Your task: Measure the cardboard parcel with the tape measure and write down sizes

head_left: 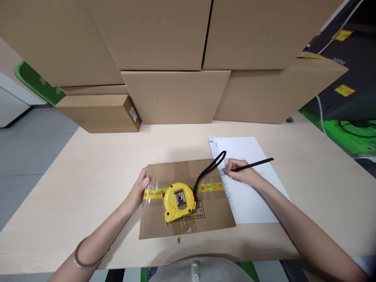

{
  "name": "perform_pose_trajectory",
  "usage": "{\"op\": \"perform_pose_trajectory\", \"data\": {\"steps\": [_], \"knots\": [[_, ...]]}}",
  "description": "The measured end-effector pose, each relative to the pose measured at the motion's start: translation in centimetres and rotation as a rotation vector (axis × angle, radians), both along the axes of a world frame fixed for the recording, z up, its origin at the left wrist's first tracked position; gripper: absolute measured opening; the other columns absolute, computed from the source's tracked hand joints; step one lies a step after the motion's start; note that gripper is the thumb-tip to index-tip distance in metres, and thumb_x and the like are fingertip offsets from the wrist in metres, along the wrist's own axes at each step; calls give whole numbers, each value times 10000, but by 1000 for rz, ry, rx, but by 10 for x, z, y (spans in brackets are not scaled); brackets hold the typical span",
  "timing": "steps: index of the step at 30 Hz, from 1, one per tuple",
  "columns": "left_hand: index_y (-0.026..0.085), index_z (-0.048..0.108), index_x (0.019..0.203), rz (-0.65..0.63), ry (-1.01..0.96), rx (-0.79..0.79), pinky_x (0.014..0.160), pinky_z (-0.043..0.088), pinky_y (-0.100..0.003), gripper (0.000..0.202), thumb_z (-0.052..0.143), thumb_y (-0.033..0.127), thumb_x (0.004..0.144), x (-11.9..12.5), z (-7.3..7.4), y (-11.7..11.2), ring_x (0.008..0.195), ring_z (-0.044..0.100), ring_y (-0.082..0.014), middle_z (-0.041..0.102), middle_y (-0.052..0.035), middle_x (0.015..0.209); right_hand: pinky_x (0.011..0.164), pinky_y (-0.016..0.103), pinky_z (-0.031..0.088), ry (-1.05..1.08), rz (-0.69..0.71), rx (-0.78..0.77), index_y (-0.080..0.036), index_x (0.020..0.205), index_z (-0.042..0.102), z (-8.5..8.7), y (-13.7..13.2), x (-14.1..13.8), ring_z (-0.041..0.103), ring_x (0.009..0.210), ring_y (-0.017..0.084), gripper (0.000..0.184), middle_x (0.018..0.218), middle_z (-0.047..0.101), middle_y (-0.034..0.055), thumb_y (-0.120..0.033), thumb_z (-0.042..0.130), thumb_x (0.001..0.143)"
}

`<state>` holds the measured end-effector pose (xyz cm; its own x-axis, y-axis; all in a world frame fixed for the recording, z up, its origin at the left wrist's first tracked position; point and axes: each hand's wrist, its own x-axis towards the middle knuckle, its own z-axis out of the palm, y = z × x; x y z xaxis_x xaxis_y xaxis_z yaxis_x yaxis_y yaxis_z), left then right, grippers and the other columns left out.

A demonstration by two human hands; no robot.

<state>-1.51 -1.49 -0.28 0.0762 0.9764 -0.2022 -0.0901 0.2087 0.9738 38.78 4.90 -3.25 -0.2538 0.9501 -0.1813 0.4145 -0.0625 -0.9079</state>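
Observation:
A flat piece of cardboard (164, 174) lies on the table in front of me, with yellow printed tape across it. My left hand (139, 188) grips its left edge, thumb on top and the other fingers mostly hidden. On the cardboard rests a yellow tape measure (172, 201); its black wrist strap (205, 171) loops over the right edge. In my right hand (239, 171) is a slim black pencil (258, 162), its tip near the cardboard's right edge. Beneath that hand lies a white sheet of paper (258, 207), partly under the cardboard, with short marks down its left side.
Large cardboard boxes (179, 98) stand along the back of the table (96, 196). A smaller flat box (100, 113) with a label sits at the back left. Dark equipment with yellow stickers (337, 94) and a white cable are beyond the right edge.

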Motion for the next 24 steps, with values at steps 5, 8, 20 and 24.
{"op": "perform_pose_trajectory", "data": {"steps": [5,8,20,24], "knots": [[234,645,1288,-15,-35,-6,1097,470,-449,601,678,666,872,0,1,0,1384,538,-399,660,-88,1412,438,246,293,-42,0,9,-252,630,444,0,1,-1,404,409,92,413,468,487,-66,-476,751,791],[225,640,1295,-26,-32,-5,1086,478,-441,611,679,667,874,0,2,0,1382,543,-395,657,-90,1424,441,246,302,-84,-1,3,-260,638,422,-1,2,0,406,412,98,428,470,478,-68,-527,728,773],[236,597,1406,-57,126,134,1148,444,-458,647,600,682,937,-7,-2,2,1422,521,-370,593,-111,1517,591,339,362,-675,-95,27,-267,577,372,35,-14,-11,582,570,240,536,529,525,47,-608,369,990],[292,553,1475,19,208,228,1166,449,-441,606,630,607,963,-5,6,1,1397,560,-311,616,-87,1500,648,378,382,-918,-57,23,-244,557,472,42,-20,-27,697,721,350,489,629,651,143,-459,442,995]]}}
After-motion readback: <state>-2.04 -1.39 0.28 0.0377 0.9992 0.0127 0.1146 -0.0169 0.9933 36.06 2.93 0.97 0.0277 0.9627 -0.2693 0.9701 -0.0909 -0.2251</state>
